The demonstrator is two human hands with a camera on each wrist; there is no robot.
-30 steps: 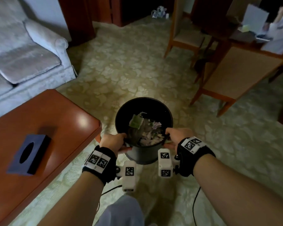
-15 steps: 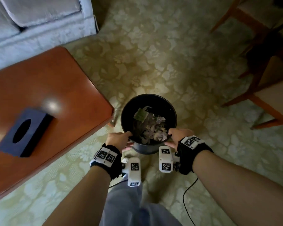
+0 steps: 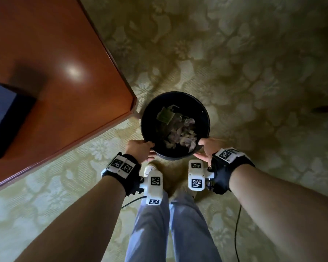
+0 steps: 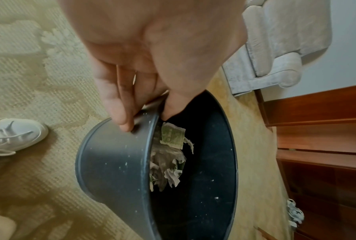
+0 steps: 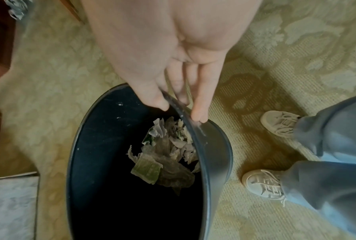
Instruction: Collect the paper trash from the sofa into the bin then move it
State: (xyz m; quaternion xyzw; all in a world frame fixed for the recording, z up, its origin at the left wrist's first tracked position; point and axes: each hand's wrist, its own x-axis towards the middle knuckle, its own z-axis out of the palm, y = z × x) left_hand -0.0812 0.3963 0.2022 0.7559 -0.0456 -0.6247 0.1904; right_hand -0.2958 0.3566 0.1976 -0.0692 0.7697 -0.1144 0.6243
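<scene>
Since the earlier frame, the view has tipped down and the sofa has left the head view. One table (image 3: 64, 72) fills the upper left. Left hand (image 3: 140, 150) and right hand (image 3: 208, 148) each pinch the near rim of the one bin (image 3: 204, 110), just beyond them at frame centre, holding one heap of paper (image 3: 180, 133).

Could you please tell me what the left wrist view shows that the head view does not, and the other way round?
Only the left wrist view shows the pale sofa arm, crumpled paper on the floor by the dark wood furniture, and the left hand's thumb inside the rim with fingers outside. Only the head view shows the red-brown table, the dark box on it, the right hand and both forearms. Both show the left hand, the black bin, the paper trash inside and the patterned carpet.
</scene>
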